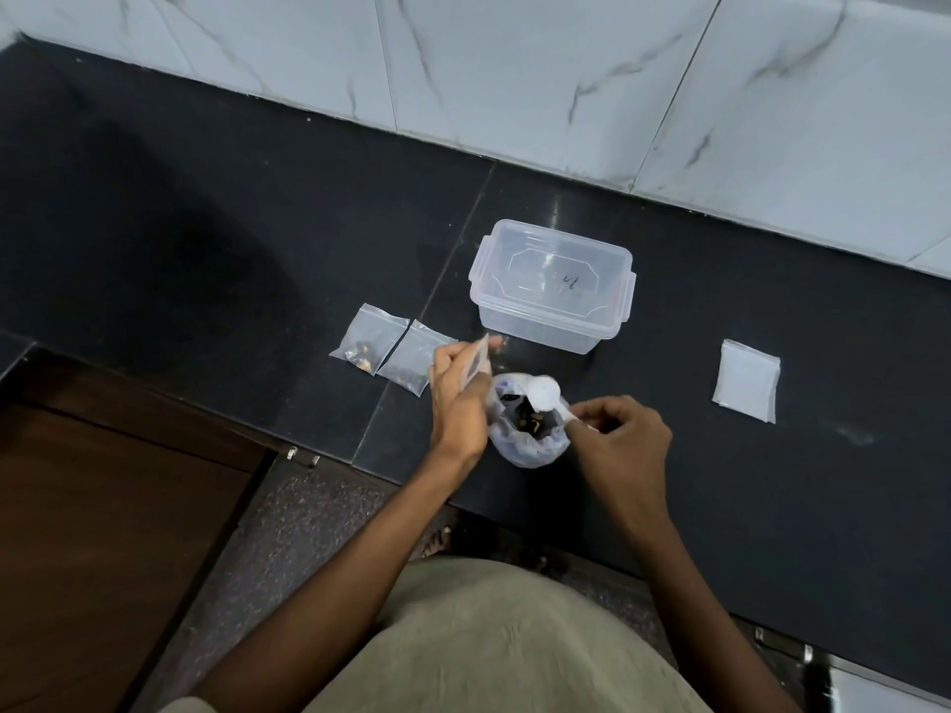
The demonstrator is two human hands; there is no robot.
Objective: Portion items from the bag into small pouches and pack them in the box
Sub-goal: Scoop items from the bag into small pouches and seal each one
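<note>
The person is midway through a portioning step. The right hand (620, 437) pinches the handle of a small white scoop (546, 393), fingers curled round it, and the scoop's bowl sits over the open mouth of the bag (530, 447), which stands on the surface directly beneath that grip and shows dark pieces inside. Just to the left of the scoop, the left hand (455, 398) holds an empty clear pouch (478, 360) up between thumb and fingers, its mouth tilted toward the bag.

Judging by this, the step in hand is filling a third pouch: two filled pouches (393, 352) already lie side by side beyond the left grip, touching each other. The box (553, 285) stands farther out from both grips, its lid apparently on and nothing clearly inside, so packing seems not yet begun. A stack of spare pouches (746, 380) lies well off to the right of the scoop hand.

The next move probably calls for lifting a scoopful clear of the bag and bringing it across to the pouch mouth without spilling, while the left grip keeps that mouth open.

The surface (206, 239) is dark polished stone, backed by a wall of white marble-veined tiles (566, 69). A brown wooden panel (103, 532) sits below its near edge on the left.
</note>
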